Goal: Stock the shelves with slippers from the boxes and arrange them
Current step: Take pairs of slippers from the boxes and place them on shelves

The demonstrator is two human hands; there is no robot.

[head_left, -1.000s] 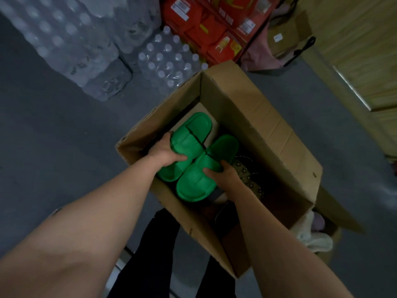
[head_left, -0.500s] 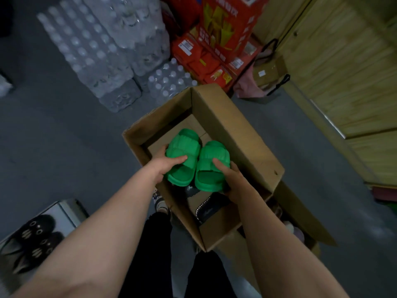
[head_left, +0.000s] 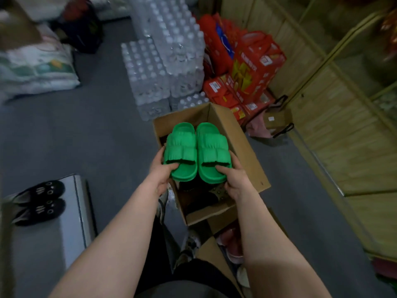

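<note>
1. Slippers, a green pair, were held side by side just above the open cardboard box.
2. The left hand gripped one near end and the right hand the other, thumbs on the insoles.
3. One black pair sat on the shelf; more remained in the box.

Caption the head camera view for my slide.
Left hand and right hand hold green slippers over an open cardboard box.
</note>
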